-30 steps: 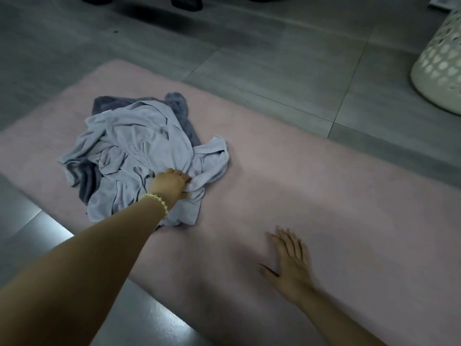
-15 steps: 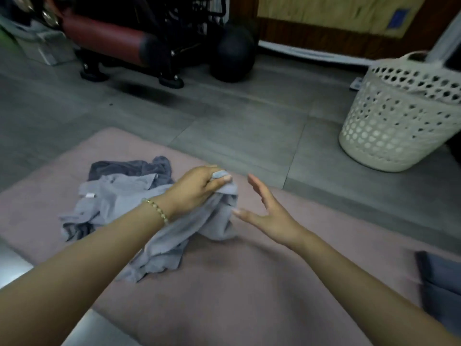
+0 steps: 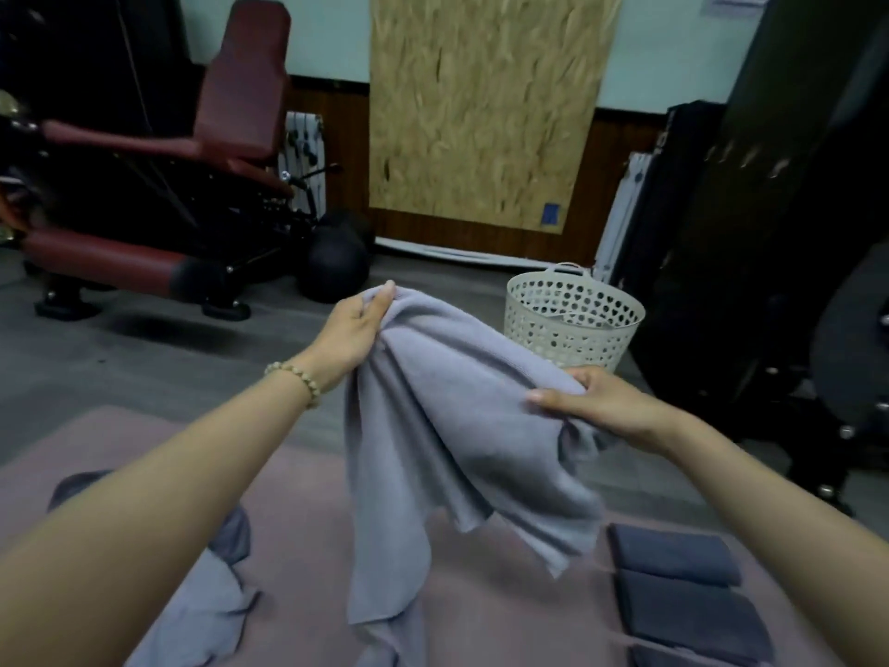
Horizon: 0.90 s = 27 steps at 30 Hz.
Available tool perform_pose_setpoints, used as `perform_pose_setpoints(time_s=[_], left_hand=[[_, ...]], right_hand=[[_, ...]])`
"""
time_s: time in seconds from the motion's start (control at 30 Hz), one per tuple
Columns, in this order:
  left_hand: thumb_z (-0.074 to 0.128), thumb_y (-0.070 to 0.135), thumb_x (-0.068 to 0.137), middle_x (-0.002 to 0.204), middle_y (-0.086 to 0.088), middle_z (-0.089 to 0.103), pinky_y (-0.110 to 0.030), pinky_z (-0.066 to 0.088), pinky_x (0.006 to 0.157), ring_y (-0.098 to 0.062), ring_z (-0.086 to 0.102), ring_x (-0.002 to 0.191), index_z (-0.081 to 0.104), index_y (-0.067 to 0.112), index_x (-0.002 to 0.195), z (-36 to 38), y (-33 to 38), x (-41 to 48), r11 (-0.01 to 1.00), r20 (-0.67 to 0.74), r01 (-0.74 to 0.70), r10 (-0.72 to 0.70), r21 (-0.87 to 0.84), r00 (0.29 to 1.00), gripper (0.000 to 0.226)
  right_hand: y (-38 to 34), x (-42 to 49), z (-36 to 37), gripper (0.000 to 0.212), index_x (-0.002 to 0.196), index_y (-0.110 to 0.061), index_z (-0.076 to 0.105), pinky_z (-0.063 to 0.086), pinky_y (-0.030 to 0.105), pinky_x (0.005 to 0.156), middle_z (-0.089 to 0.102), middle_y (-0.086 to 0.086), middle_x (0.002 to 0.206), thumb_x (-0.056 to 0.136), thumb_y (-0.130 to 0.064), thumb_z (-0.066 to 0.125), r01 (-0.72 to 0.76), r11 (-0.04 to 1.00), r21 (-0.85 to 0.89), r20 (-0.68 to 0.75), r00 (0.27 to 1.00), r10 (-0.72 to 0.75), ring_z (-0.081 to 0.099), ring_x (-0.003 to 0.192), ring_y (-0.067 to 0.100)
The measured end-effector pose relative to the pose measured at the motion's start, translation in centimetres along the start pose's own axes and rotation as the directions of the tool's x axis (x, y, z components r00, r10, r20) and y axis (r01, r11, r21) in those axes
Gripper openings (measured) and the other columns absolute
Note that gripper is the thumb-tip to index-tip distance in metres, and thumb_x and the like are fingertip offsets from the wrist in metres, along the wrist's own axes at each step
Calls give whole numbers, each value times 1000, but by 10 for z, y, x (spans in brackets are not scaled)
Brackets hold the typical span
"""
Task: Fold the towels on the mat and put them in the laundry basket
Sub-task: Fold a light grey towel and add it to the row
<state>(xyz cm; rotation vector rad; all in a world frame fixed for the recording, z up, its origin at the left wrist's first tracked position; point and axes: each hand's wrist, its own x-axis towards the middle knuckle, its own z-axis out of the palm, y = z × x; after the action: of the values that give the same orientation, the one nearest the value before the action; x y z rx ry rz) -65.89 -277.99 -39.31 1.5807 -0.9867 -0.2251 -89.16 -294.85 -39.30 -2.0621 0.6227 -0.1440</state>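
Between your two hands, lifted off the mat [image 3: 308,522], hangs the light grey towel [image 3: 447,426]. Your left hand [image 3: 358,324] pinches its top edge w/ thumb and fingers. Your right hand [image 3: 591,402] grips the same edge further along, fingers curled over the cloth. Both are closed on the towel; neither is free.

What changed: 1 s ago that towel lay in the pile w/ only the left hand on it, and the right hand was flat on the mat. Half a sec ago the right was open, reaching in. Now the towel is up and spreading btwn the two grips. Its lower end dangles below your wrists, maybe brushing the mat; the bottom of the view is too blurred to be sure.

So the pick-up is done and the fold hasn't begun. Cloth is bunched near the left grip, so next you'd want to find the corners and shake it flat.

Under your left forearm the remaining pile [image 3: 202,613] sits on the mat, light and dark pieces. Below your right forearm, folded dark towels [image 3: 673,553] lie in a row on the mat. They're not yet in the laundry basket [image 3: 572,324], which stands on the floor just beyond your right hand. By that count you're approx. mid-task.
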Motion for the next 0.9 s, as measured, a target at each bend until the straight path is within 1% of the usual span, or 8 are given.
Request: perform_pose_setpoints(time_s=[0.07, 0.2, 0.33, 0.47, 0.6, 0.7, 0.77, 0.9], left_hand=[[37, 42, 100, 99, 8, 71, -8, 47, 76, 8, 63, 85, 70, 20, 103, 13, 15, -1, 999, 52, 33, -31, -33, 998, 40], [44, 49, 94, 104, 2, 72, -21, 49, 89, -6, 65, 97, 70, 17, 106, 30, 34, -7, 991, 146, 99, -85, -94, 986, 43], [48, 53, 90, 110, 6, 71, -25, 45, 97, -8, 62, 108, 70, 20, 111, 42, 19, -18, 975, 350, 218, -191, -41, 917, 45], [50, 47, 92, 107, 3, 70, -13, 46, 81, -7, 61, 98, 73, 14, 101, 69, -27, -35, 941, 234, 328, -337, 77, 912, 41], [52, 46, 92, 97, -2, 68, -21, 46, 77, -14, 60, 89, 67, 8, 97, 94, -61, -26, 873, 163, 477, -458, -100, 874, 40], [54, 45, 91, 88, -3, 57, -22, 43, 69, -14, 50, 83, 55, 15, 92, 107, -64, 0, 888, 60, 426, -422, -176, 905, 30], [54, 44, 92, 88, -2, 55, -21, 44, 68, -13, 48, 82, 54, 16, 91, 112, -56, 22, 900, -12, 358, -373, -249, 928, 28], [56, 54, 86, 88, -4, 53, -30, 43, 76, -13, 48, 82, 55, 18, 92, 111, -46, 55, 911, -65, 230, -268, -342, 961, 36]], right_hand=[[-2, -24, -28, 71, 91, -3, 68, 53, 45, 85, 73, 13, 93, 55, -63, 76, 44, 999, -2, -43, 998, -44, 70, 87, 27], [1, -63, -65, 38, 69, -14, 71, 48, 19, 61, 70, 0, 73, 78, -50, 65, 84, 996, -3, -36, 996, -84, 61, 69, 8], [26, -76, -79, 44, 79, 0, 70, 46, 17, 60, 68, 3, 73, 82, -44, 63, 43, 999, -7, -9, 999, -43, 59, 67, 9], [66, -65, -63, 37, 91, -5, 74, 50, 17, 67, 73, 6, 87, 80, -40, 68, -103, 992, 70, 36, 994, 101, 66, 78, 9], [93, -33, -48, 41, 99, -7, 74, 54, 20, 68, 74, 8, 95, 78, -42, 69, -132, 939, 318, -164, 968, 191, 70, 85, 15], [94, -5, -53, 53, 104, -10, 72, 55, 31, 82, 74, 9, 98, 65, -46, 74, -69, 889, 452, -261, 943, 206, 70, 92, 22], [86, 13, -63, 44, 101, -16, 73, 53, 35, 88, 74, 6, 99, 67, -44, 75, 10, 881, 472, -346, 922, 174, 69, 95, 23], [69, 34, -77, 27, 92, -24, 73, 52, 34, 85, 73, 1, 99, 73, -42, 73, 113, 884, 453, -410, 907, 94, 66, 93, 18]])
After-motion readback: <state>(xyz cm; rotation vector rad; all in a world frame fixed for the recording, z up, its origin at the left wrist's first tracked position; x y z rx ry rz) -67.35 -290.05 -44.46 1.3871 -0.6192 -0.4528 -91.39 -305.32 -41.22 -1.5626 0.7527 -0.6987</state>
